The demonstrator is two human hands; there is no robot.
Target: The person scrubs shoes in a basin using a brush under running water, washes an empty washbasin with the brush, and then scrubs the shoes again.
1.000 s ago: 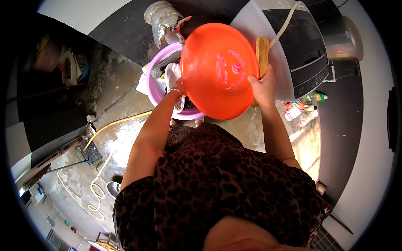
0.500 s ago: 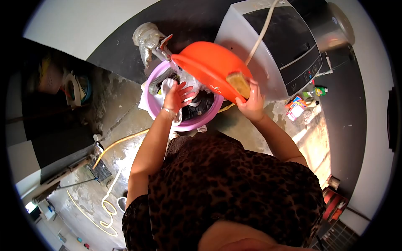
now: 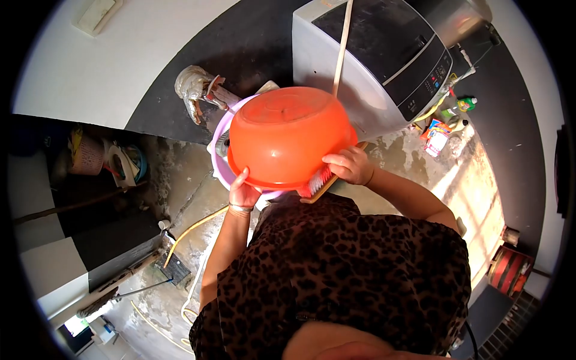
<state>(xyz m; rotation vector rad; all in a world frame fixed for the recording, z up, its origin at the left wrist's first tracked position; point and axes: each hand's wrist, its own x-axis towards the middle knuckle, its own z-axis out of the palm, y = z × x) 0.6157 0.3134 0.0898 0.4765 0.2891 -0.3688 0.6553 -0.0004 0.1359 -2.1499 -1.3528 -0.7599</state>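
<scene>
An orange basin [image 3: 288, 135], its underside facing up, is tilted over a light purple tub [image 3: 219, 163] and hides most of what the tub holds. My left hand [image 3: 243, 192] grips the basin's near left rim, thumb on the outside. At the basin's right side, my right hand [image 3: 351, 165] holds the rim together with a brush [image 3: 321, 183] that has pink and white bristles and a wooden back. A bit of a grey shoe [image 3: 222, 144] shows at the tub's left edge.
A washing machine [image 3: 384, 60] stands behind on the right, a pale hose across it. Behind the tub is a wrapped pipe [image 3: 195, 90]. Detergent packets [image 3: 437, 139] and bottles lie at the right. A yellow hose [image 3: 195, 227] crosses the wet floor at left.
The orange basin has tipped over toward me and now covers most of the tub. My left hand, open before, has taken its rim. The brush's bristles have come into view.
</scene>
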